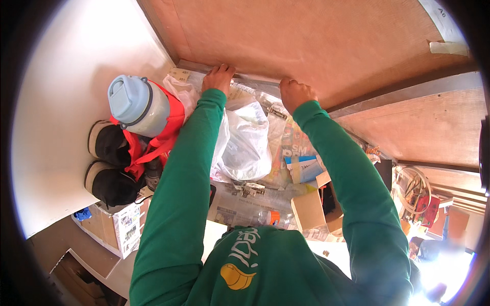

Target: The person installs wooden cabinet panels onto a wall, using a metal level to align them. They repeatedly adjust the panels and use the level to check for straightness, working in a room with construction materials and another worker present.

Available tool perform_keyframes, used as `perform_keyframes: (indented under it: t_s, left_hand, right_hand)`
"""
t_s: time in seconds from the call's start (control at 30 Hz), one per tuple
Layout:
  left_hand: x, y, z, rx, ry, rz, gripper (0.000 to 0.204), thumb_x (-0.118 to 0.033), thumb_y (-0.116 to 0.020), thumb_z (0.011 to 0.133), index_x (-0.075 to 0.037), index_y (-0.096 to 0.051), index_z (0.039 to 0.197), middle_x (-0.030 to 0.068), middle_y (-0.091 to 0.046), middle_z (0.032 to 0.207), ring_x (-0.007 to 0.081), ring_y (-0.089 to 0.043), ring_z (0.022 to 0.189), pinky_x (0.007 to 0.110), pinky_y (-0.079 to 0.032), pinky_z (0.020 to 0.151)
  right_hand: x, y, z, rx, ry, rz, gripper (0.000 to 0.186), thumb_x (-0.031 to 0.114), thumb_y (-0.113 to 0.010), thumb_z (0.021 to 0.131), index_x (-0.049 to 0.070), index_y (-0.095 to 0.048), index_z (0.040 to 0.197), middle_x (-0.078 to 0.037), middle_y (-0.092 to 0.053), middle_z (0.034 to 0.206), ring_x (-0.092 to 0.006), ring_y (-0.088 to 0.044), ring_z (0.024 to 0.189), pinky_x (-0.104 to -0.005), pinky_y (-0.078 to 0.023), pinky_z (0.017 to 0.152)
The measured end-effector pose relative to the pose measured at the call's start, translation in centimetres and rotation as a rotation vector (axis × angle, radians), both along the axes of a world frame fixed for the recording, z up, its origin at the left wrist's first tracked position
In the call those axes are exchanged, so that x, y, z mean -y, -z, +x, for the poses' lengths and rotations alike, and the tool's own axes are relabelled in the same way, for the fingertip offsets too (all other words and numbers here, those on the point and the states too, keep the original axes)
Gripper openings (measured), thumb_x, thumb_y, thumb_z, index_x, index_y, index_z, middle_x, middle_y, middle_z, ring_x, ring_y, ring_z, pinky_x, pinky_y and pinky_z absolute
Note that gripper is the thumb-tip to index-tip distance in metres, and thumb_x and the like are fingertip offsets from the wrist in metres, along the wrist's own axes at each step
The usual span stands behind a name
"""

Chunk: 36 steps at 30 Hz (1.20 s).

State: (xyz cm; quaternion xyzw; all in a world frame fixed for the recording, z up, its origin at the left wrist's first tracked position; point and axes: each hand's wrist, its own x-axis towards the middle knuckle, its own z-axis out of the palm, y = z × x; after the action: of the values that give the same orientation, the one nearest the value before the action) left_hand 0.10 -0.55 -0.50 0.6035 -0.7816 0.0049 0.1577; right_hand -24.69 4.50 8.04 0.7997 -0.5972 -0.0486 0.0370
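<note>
A brown panel (326, 46) spans the far side. Nearer lies a white bag (248, 143), a flask (150, 109) to its left. Left hand (218, 80) and right hand (297, 95), fingers curled, meet the panel's near edge; whether gripping, I cannot tell.

Before the person stands a big panel (316, 41), and at its lower edge are both hands, the left hand (218, 78) and, farther along, the right hand (297, 95). To the left of the person is a wall (61, 117). Between this wall and the left arm there are a lidded bottle (158, 109), a cloth bag (176, 107) next to it, and two shoes (109, 186), nearer to the person than the bottle. A carton (102, 224) is nearer again. Between the arms, newspaper sheets (278, 191) are spread; on them lies a carrier bag (250, 137), beside the left sleeve. Nearer than this bag are metal pieces (248, 189), then a small bottle (265, 218). An opened box (308, 210) sits to the right of them, partly behind the right sleeve.
</note>
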Motion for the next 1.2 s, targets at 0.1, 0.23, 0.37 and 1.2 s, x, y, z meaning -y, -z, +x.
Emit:
perform_keyframes:
  t_s: [0.1,0.23,0.37,1.2]
  left_hand:
    - [-0.1,0.1,-0.4,0.013,0.056,-0.027,0.025,-0.015,-0.054,0.087,-0.016,-0.065,0.11,0.0056,-0.063,0.107,0.0272,-0.062,0.108,0.042,-0.055,0.086]
    - [-0.3,-0.1,-0.4,0.048,0.063,-0.044,0.025,-0.016,-0.053,0.088,-0.016,-0.065,0.109,0.005,-0.063,0.108,0.0279,-0.062,0.106,0.043,-0.057,0.083]
    - [-0.1,-0.2,-0.8,0.051,0.028,-0.029,0.022,-0.016,-0.053,0.088,-0.016,-0.065,0.106,0.0057,-0.063,0.107,0.0283,-0.064,0.103,0.044,-0.058,0.079]
    - [-0.1,-2.6,-1.3,0.063,0.05,0.12,0.029,-0.012,-0.068,0.081,-0.011,-0.064,0.109,0.0083,-0.064,0.116,0.0305,-0.062,0.11,0.045,-0.056,0.085]
  right_hand:
    - [0.5,1.4,-0.8,-0.028,-0.014,-0.089,0.024,0.025,-0.048,0.097,0.004,-0.06,0.091,-0.019,-0.07,0.085,-0.0364,-0.071,0.072,-0.0474,-0.058,0.062]
    - [0.5,1.6,-0.8,-0.039,-0.031,-0.1,0.019,0.017,-0.051,0.09,0.003,-0.062,0.086,-0.019,-0.071,0.08,-0.0358,-0.072,0.071,-0.0475,-0.059,0.059]
    - [0.2,1.3,-0.7,-0.032,-0.011,-0.068,0.017,0.014,-0.052,0.087,0.002,-0.065,0.086,-0.019,-0.071,0.079,-0.0348,-0.073,0.071,-0.0471,-0.059,0.059]
    - [-0.1,-2.4,0.1,-0.006,-0.001,-0.086,0.019,0.012,-0.053,0.088,0.002,-0.068,0.096,-0.017,-0.072,0.085,-0.0345,-0.073,0.078,-0.0456,-0.06,0.067]
